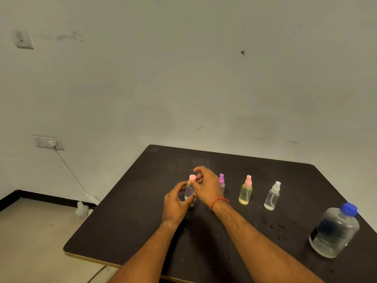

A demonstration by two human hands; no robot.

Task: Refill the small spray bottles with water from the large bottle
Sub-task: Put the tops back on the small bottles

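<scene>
Far to the left of the large bottle (334, 231), the left hand (176, 203) grips the body of the pink-capped spray bottle (189, 190), hiding its base. The right hand (207, 187) curls at the cap, but whether its fingers actually pinch it is hard to make out. It covers most of the purple-capped bottle (221, 179), nearer the large bottle.

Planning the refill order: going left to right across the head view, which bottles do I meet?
First the pink-capped clear bottle → purple-capped bottle → yellow bottle → white-capped clear bottle → large blue-capped bottle.
</scene>
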